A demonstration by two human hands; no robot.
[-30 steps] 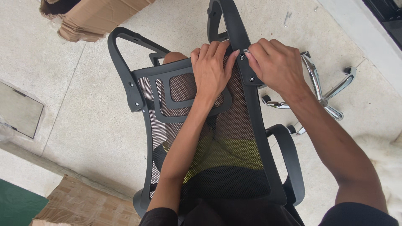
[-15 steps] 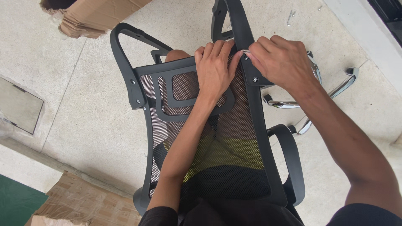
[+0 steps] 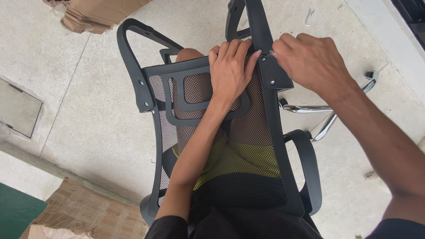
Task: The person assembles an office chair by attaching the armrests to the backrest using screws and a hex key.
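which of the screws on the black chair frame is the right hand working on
The upper screw on the right-side black plastic bracket, at the right hand's fingertips. The lower bracket screw and the left-side screw sit untouched.

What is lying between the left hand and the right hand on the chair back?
In the head view, between the left hand and right hand runs the black frame bar, with a small screw at the fingertips.

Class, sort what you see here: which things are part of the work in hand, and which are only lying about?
In the work:
chair back
armrest
screw
left hand
right hand

Lying about:
chrome base
cardboard
loose screws
floor hatch
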